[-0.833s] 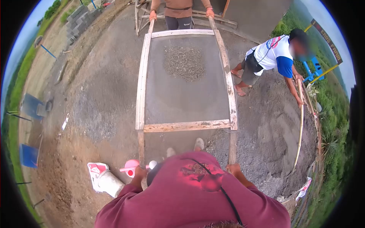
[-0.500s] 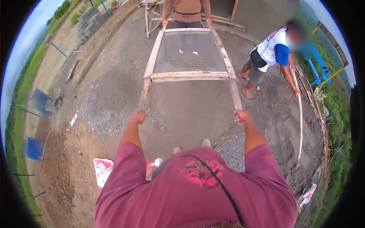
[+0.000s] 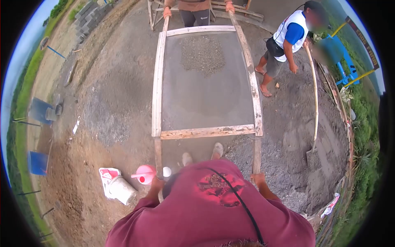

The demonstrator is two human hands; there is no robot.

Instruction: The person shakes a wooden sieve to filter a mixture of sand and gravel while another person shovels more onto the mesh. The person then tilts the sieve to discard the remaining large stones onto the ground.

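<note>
Sieve frame: a wooden sieve frame [image 3: 207, 132] with a grey mesh [image 3: 205, 103] is being held between two persons, its near edge being turned toward the maroon shirt [image 3: 205, 201].
Gravel: a patch of gravel [image 3: 203, 55] is being carried by the mesh, near the far edge of the sieve frame and well apart from its near edge.
Left hand: the left handle [image 3: 158, 154], at the near left corner of the sieve frame, is being grasped by the left hand [image 3: 156, 183]; its fingers are being closed around the wood.
Right hand: the right handle [image 3: 256, 154], at the near right corner, is being grasped in the same way by the right hand [image 3: 258, 178], with fingers being folded around its end.
Far corners: the two far ends are being gripped by both hands of a facing person [image 3: 194, 5].
Ground at left: a pink container [image 3: 147, 174] is being seen just beside the left hand; whether they are touching cannot be told. Farther left, a tilted white bucket [image 3: 122, 190] is being seen beside a red and white sack [image 3: 110, 174].
Ground at right: a shovel [image 3: 316, 103] is being held near its top by one hand of a co-worker [image 3: 295, 26], and its blade is being rested on grey sand [image 3: 333, 140].
Ground's far left: grey blocks [image 3: 88, 20] are being stacked in a pile.
</note>
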